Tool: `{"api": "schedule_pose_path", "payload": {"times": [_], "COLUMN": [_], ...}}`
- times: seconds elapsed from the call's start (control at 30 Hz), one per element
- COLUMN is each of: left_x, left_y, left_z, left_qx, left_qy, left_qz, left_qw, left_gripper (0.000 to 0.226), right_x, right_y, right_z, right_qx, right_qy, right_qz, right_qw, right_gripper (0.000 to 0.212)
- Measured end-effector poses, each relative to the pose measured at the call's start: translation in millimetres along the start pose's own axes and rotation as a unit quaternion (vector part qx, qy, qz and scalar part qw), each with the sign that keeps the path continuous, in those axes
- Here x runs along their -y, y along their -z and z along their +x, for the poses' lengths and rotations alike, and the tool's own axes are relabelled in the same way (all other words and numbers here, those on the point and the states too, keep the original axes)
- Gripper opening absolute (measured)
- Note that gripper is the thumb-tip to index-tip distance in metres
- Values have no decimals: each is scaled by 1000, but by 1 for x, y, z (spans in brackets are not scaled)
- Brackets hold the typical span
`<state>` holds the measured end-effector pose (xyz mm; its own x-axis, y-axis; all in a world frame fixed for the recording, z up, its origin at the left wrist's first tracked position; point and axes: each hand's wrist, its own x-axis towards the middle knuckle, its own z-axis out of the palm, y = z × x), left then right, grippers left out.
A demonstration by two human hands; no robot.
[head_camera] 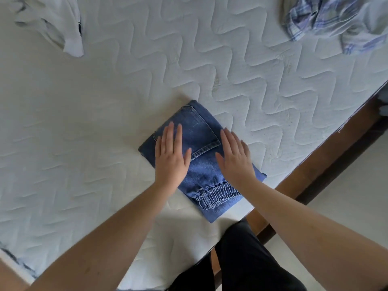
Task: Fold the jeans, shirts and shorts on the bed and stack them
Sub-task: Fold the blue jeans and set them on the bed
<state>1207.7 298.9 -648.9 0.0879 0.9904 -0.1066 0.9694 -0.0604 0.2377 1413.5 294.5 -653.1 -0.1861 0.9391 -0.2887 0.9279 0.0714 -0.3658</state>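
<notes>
A folded pair of blue jeans (201,141) lies near the front edge of the white quilted mattress (210,59), back pocket up and elastic waistband toward me. My left hand (171,154) lies flat on the left half of the jeans, fingers straight. On the right half my right hand (236,158) presses down flat, fingers straight too. A crumpled white shirt (56,24) sits at the far left. A crumpled blue plaid shirt (336,19) sits at the far right.
The brown wooden bed frame (327,164) runs diagonally along the right side, with pale floor (346,206) beyond it. My dark trousers (241,259) stand against the mattress edge at the bottom. A bit of striped cloth (16,261) shows at the bottom left.
</notes>
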Motion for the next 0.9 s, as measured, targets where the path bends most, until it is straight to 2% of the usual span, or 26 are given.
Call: {"api": "schedule_pose_path", "payload": {"times": [0.03,0.1,0.17,0.27,0.4,0.63,0.77,0.9], "left_x": [-6,-19,-30,-43,-63,-73,-67,-67], "left_y": [-8,-21,-31,-36,-34,-31,-8,39], "left_z": [-22,-62,-90,-104,-132,-163,-131,-110], "left_qx": [29,110,174,189,210,316,359,385], "left_qy": [10,1,-19,-22,-47,-39,-42,8], "left_qz": [-2,-7,0,18,-2,-13,-38,-126], "left_qw": [1000,994,984,982,977,948,932,914], "left_gripper": [69,74,73,69,77,83,67,41], "right_x": [6,7,-3,-18,-42,-57,-37,-3], "right_y": [-3,-12,-20,-19,-12,-10,-2,29], "right_z": [5,11,7,-15,-68,-125,-123,-118], "right_qx": [17,99,172,175,165,213,248,269], "right_qy": [31,84,103,94,70,60,12,-53], "right_qz": [-24,-75,-121,-129,-123,-191,-160,-23], "right_qw": [999,989,972,971,976,956,955,961], "right_gripper": [64,65,68,68,64,69,67,58]}}
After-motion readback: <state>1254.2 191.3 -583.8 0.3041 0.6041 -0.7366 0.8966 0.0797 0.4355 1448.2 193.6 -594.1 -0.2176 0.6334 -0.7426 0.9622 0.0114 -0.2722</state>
